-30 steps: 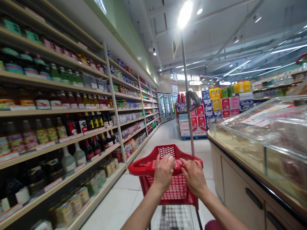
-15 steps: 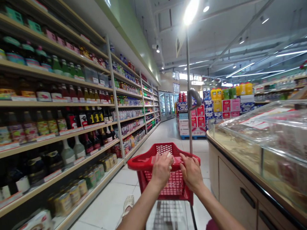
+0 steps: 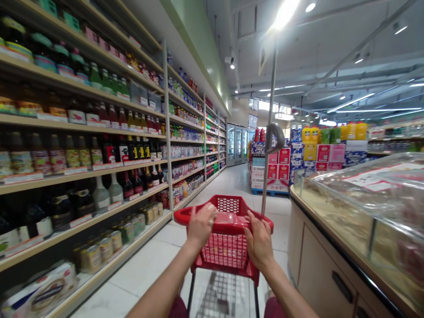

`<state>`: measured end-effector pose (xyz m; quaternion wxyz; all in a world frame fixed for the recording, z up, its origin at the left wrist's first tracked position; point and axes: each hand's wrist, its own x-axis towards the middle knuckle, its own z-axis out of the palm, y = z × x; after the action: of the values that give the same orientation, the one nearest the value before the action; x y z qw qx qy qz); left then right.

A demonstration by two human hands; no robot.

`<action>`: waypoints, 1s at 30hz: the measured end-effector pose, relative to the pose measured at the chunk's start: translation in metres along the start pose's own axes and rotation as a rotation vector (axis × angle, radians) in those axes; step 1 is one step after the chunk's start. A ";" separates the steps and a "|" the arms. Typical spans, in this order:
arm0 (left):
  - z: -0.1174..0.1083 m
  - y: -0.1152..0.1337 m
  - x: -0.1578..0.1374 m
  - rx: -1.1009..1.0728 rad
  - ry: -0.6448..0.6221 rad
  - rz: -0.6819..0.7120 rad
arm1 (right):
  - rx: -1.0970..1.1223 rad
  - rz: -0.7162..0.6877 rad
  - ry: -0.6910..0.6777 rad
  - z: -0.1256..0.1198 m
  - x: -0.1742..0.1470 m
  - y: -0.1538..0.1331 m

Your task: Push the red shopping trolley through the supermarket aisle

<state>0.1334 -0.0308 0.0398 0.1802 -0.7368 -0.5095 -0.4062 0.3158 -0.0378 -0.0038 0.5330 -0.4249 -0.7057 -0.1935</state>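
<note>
Bottles [image 3: 105, 82] and cans [image 3: 106, 248] are lined along the shelves [image 3: 82, 127] on the left — boxes [image 3: 284, 171] are stacked on a blue pallet [image 3: 258, 191] farther ahead, with fridges [image 3: 236, 142] beyond. A counter [image 3: 319, 256] at right is topped by clear covers [image 3: 367, 179].

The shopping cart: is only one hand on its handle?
No, the left hand and the right hand both rest on the red handle of the cart.

The red plastic shopping cart [image 3: 225, 251], with a thick rounded handle [image 3: 228, 228], mesh-walled basket and honeycomb-pierced far panel [image 3: 230, 204], stands upright on thin dark legs [image 3: 191, 293]. It rests on pale floor tiles [image 3: 142, 274], between the beige drink shelves [image 3: 168, 128] and the wood-fronted counter [image 3: 318, 260].
</note>
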 end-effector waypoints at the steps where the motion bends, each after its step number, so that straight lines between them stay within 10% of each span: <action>1: -0.003 -0.008 0.000 0.025 0.031 -0.115 | 0.008 0.009 -0.002 0.001 0.000 -0.001; 8: 0.017 0.041 -0.003 -0.115 -0.086 0.253 | -0.005 -0.021 -0.037 0.000 -0.002 0.005; 15: -0.003 -0.018 0.001 0.022 0.042 -0.208 | -0.011 -0.018 0.009 -0.004 -0.001 0.010; 21: 0.014 0.032 -0.002 -0.122 -0.079 0.261 | -0.036 -0.096 -0.019 -0.004 -0.002 0.018; 27: -0.003 -0.013 -0.007 -0.004 0.053 -0.104 | -0.033 -0.032 -0.002 -0.001 0.000 0.020; 30: 0.003 0.005 -0.009 -0.020 0.022 0.017 | -0.036 -0.008 0.018 0.002 0.001 0.017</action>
<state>0.1378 -0.0361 0.0320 0.1819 -0.7383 -0.4972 -0.4179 0.3288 -0.0265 -0.0067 0.5306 -0.4298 -0.6990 -0.2123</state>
